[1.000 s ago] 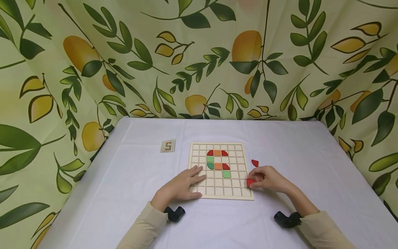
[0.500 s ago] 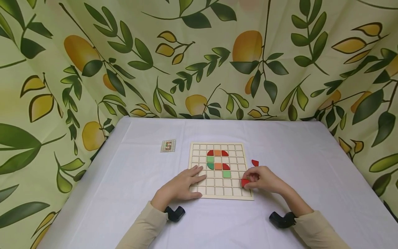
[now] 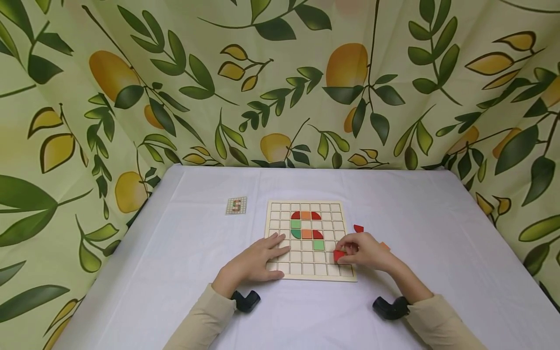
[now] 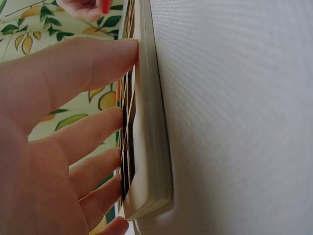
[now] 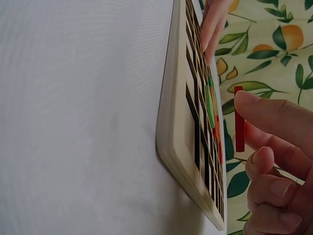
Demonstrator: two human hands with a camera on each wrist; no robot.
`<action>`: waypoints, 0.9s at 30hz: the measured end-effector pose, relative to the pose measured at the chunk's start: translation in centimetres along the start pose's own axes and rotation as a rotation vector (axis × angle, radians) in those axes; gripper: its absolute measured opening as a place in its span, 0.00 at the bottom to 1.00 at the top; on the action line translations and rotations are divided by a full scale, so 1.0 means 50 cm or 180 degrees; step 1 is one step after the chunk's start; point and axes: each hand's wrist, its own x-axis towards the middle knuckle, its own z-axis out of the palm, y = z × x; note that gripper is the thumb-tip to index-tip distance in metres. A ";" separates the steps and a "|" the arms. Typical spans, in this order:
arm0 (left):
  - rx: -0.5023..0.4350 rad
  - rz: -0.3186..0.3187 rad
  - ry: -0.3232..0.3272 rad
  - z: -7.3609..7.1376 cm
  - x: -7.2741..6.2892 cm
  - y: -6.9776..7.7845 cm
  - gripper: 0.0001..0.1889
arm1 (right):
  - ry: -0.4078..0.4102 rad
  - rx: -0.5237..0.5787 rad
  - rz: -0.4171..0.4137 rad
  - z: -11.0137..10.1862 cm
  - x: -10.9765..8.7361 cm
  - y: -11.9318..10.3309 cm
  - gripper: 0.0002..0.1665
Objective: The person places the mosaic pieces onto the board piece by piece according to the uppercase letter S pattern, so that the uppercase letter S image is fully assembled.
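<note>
A wooden grid board (image 3: 302,270) lies on the table, with red, orange and green tiles set in a curving figure in its upper middle cells. The lowest of these is a light green square tile (image 3: 319,245). My left hand (image 3: 255,258) rests on the board's left side, fingers spread and thumb near the front edge. Over the board's right side, my right hand (image 3: 366,250) pinches a red tile (image 3: 338,256) between thumb and fingers. In the right wrist view this red tile (image 5: 239,120) appears edge-on, above the board's surface.
Right of the board lie a loose red quarter-round tile (image 3: 358,228) and an orange tile (image 3: 384,246), partly covered by the right hand. A small card (image 3: 236,205) with a gridded pattern sits at the back left. Behind the table hangs a leaf-and-fruit curtain (image 3: 280,97).
The right hand has moved left with the red tile, from the board's right edge to over its cells. The orange tile has come into view behind it. The left hand stays put.
</note>
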 end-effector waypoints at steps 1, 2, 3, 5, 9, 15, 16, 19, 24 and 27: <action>-0.0001 -0.0001 0.0000 0.000 0.000 0.000 0.34 | 0.0002 0.0006 -0.0016 0.001 0.001 -0.001 0.12; 0.0001 -0.0002 0.0000 0.000 0.000 0.001 0.34 | 0.0004 0.0017 -0.0022 0.002 0.002 -0.002 0.12; 0.0001 -0.0002 0.0002 0.000 0.000 0.000 0.34 | 0.0009 0.0028 -0.0026 0.003 0.002 -0.004 0.12; 0.0000 -0.0002 0.0003 0.000 -0.001 0.000 0.34 | 0.0008 0.0039 -0.0041 0.006 0.004 -0.006 0.12; -0.0004 0.0000 0.0006 -0.001 -0.001 0.001 0.34 | 0.0005 0.0031 -0.0041 0.011 0.006 -0.008 0.12; 0.0022 0.0037 0.0020 0.001 0.001 0.000 0.33 | -0.0029 0.0023 -0.0001 0.019 0.012 -0.011 0.12; 0.0030 0.0046 0.0024 0.002 0.001 -0.001 0.33 | -0.0037 0.0035 0.0010 0.020 0.013 -0.012 0.12; 0.0039 0.0070 0.0028 0.003 0.002 -0.002 0.33 | -0.0062 0.0059 0.0046 0.024 0.015 -0.014 0.12; 0.0021 0.0054 0.0018 0.000 0.002 -0.001 0.33 | -0.0076 0.0020 0.0095 0.028 0.022 -0.014 0.11; 0.0012 0.0048 0.0011 0.000 0.002 0.000 0.34 | -0.0075 0.0005 0.0094 0.032 0.024 -0.017 0.11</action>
